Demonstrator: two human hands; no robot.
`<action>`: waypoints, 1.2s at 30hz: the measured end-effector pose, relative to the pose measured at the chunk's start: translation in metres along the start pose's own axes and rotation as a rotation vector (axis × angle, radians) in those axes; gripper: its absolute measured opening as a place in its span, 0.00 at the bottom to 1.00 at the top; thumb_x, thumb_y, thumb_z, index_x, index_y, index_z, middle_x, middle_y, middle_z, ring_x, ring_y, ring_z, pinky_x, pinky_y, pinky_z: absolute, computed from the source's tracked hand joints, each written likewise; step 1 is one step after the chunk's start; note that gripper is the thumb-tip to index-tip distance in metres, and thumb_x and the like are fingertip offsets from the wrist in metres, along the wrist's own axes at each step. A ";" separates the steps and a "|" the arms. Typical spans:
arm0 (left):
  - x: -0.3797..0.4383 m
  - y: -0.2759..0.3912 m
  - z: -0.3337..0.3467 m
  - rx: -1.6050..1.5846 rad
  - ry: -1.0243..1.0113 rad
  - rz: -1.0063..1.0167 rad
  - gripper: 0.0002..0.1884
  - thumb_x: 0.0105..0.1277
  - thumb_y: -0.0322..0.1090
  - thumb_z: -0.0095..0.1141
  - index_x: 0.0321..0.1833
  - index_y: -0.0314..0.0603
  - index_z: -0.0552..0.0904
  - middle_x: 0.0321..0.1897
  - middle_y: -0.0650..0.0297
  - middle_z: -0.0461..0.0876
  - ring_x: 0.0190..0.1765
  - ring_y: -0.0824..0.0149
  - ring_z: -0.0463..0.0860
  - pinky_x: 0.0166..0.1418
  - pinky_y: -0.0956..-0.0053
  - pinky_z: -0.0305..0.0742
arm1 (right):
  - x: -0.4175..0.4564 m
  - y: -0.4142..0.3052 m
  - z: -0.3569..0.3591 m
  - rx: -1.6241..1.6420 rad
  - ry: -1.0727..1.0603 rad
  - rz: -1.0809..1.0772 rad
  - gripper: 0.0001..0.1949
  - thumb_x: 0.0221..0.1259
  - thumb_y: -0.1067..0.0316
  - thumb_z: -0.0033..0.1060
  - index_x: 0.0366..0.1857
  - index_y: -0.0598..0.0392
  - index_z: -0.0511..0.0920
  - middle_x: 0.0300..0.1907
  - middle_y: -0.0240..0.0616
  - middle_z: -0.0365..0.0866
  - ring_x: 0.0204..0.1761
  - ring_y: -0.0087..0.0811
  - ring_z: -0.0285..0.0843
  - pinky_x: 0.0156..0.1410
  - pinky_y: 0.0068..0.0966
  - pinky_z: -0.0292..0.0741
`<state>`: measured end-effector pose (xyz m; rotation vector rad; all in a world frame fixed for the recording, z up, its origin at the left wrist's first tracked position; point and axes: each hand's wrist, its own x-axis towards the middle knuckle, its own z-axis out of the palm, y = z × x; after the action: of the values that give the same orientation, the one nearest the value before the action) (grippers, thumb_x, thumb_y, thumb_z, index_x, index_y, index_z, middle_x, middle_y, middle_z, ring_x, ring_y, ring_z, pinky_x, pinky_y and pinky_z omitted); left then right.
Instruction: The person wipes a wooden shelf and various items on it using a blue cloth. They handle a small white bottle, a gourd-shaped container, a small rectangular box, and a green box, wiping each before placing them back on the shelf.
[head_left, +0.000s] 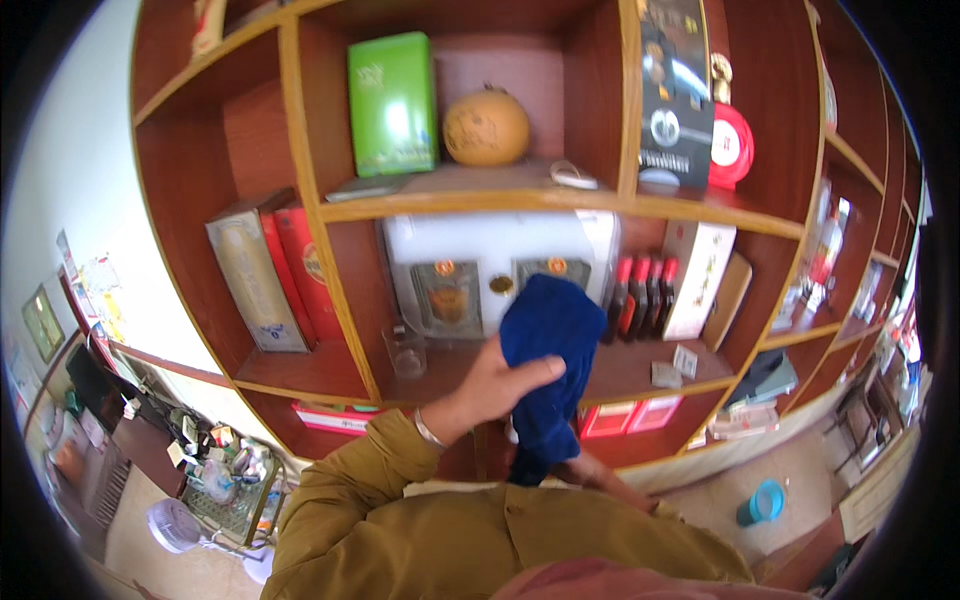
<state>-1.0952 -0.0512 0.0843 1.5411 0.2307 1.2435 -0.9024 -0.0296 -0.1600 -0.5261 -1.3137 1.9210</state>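
Observation:
A dark blue cloth is bunched up before the wooden shelf unit. My left hand grips its left side, thumb lying over the front. Below and to the right, my right hand is at the cloth's lower end, its fingers mostly hidden behind the fabric. Behind the cloth, a large silver-white case with two dark packets stands in the middle compartment. A clear drinking glass is at that compartment's left, and several dark bottles with red caps stand to the right.
A green box and a round orange gourd occupy the compartment above. Tall boxes stand at left, a white box at right. A wire-mesh cart and a fan are lower left; a blue bin is lower right.

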 end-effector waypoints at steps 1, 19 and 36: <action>-0.003 0.000 -0.009 -0.031 0.028 -0.091 0.27 0.64 0.29 0.59 0.65 0.31 0.69 0.58 0.57 0.77 0.59 0.66 0.76 0.66 0.69 0.69 | -0.004 -0.002 0.010 0.011 0.053 -0.017 0.47 0.53 0.43 0.69 0.73 0.52 0.54 0.69 0.43 0.63 0.69 0.41 0.64 0.73 0.43 0.61; 0.015 0.026 -0.051 -0.366 0.313 -0.121 0.34 0.70 0.58 0.46 0.64 0.31 0.70 0.59 0.49 0.76 0.59 0.54 0.76 0.66 0.59 0.70 | -0.047 -0.129 0.054 0.220 0.376 -0.535 0.39 0.60 0.43 0.60 0.68 0.61 0.60 0.64 0.50 0.70 0.62 0.46 0.72 0.67 0.42 0.70; 0.025 0.053 -0.087 0.342 0.331 -0.139 0.28 0.69 0.48 0.57 0.62 0.31 0.74 0.57 0.59 0.77 0.58 0.68 0.75 0.66 0.73 0.66 | -0.097 -0.244 0.031 -0.054 0.632 -0.765 0.25 0.46 0.68 0.54 0.54 0.62 0.72 0.46 0.46 0.82 0.47 0.43 0.80 0.62 0.39 0.75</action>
<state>-1.1760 -0.0024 0.1298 1.5642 0.7874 1.3931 -0.7780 -0.0733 0.0690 -0.5008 -0.9460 0.9774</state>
